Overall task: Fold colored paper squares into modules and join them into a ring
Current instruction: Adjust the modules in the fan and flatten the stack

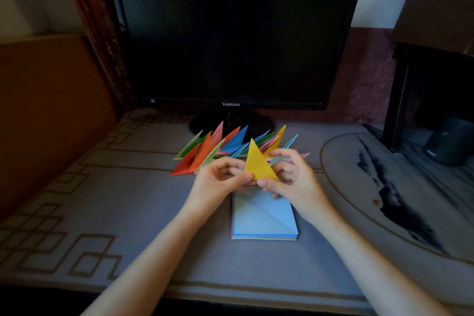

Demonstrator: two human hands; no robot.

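Both hands meet at centre frame, pinching one yellow triangle module [259,163]. Left hand [218,179] grips its lower-left corner with thumb and curled fingers; right hand [289,177] pinches the lower-right corner, thumb in front, fingers wrapped behind. The module stands point-up between them, held above the table.

Judged step: folding phase, sharpening or finishing this module; no joining started, no ring visible.

At 12 o'clock from the hands, a fan of finished modules [225,146] lies on the table: red, orange, green, pink, blue, yellow, all loose, none interlocked as far as I can tell. At 6 o'clock, directly under the hands, a stack of paper squares [264,220], light blue on top with a diagonal crease.

Next move probably: drop the yellow piece onto the fan, pull the top blue sheet. Needs a clean release and single-sheet pick.

Further at 12: dark monitor [238,33]. Grey patterned table cover [128,200] underneath everything.
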